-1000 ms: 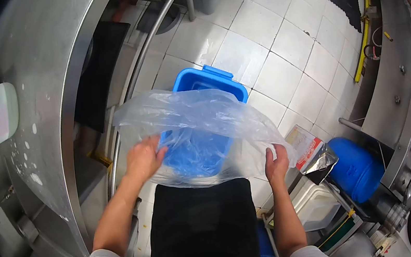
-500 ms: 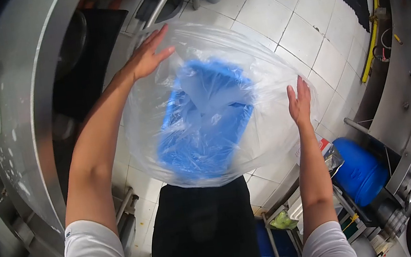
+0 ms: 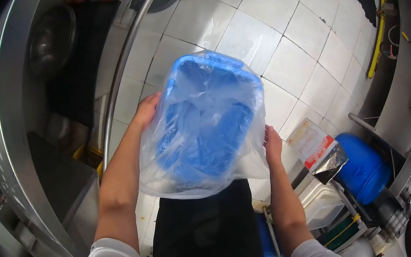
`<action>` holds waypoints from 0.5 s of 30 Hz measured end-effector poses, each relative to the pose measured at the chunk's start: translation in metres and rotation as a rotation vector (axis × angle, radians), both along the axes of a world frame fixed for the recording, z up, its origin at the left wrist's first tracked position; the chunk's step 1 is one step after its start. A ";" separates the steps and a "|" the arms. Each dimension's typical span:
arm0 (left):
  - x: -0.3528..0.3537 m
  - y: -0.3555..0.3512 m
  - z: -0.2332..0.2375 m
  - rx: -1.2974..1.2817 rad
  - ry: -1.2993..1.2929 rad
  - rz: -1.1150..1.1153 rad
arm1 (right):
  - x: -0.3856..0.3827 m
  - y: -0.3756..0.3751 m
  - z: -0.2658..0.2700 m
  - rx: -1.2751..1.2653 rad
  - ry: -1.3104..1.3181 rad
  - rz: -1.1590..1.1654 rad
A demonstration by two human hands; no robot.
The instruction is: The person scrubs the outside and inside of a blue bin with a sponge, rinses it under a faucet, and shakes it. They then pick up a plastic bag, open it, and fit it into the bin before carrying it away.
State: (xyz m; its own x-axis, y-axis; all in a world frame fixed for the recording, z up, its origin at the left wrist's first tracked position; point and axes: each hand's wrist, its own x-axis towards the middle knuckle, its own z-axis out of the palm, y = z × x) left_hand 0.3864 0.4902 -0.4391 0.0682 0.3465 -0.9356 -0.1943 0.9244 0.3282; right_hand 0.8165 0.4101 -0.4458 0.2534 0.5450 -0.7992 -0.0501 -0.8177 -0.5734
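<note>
A blue rectangular plastic bin [image 3: 256,80] stands in front of my body, its open top facing me. A clear plastic bag [image 3: 187,188] lines it and drapes over its rim, loose and wrinkled at the near end. My left hand [image 3: 148,111] grips the bag at the bin's left side, its fingertips partly hidden by the plastic. On the right side, lower down, my right hand [image 3: 272,145] has its fingers curled at the bag's edge, partly out of sight.
White floor tiles [image 3: 250,33] surround the bin. A curved metal rail [image 3: 125,61] runs along the left, near a steel counter [image 3: 10,119]. To the right are a box with red print [image 3: 313,147], a blue drum [image 3: 361,169] and a steel counter [image 3: 408,79].
Both hands have come down and inward from the spread-out bag to the bin's sides. The bag has collapsed from a wide balloon to hang closely over the bin's rim.
</note>
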 end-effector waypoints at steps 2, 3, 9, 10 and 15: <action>-0.006 -0.018 0.006 0.364 0.519 -0.127 | -0.004 -0.015 0.023 0.111 -0.150 0.034; -0.007 -0.028 0.012 0.363 0.514 -0.128 | -0.006 -0.019 0.036 0.225 -0.296 0.074; 0.014 -0.070 0.068 0.442 0.270 0.028 | -0.047 -0.029 0.074 0.276 -0.262 0.487; 0.013 -0.073 0.069 0.373 0.197 0.253 | -0.055 -0.031 0.066 0.240 -0.141 0.433; -0.004 -0.070 0.021 0.137 0.129 0.431 | -0.083 -0.026 0.041 0.318 0.076 0.421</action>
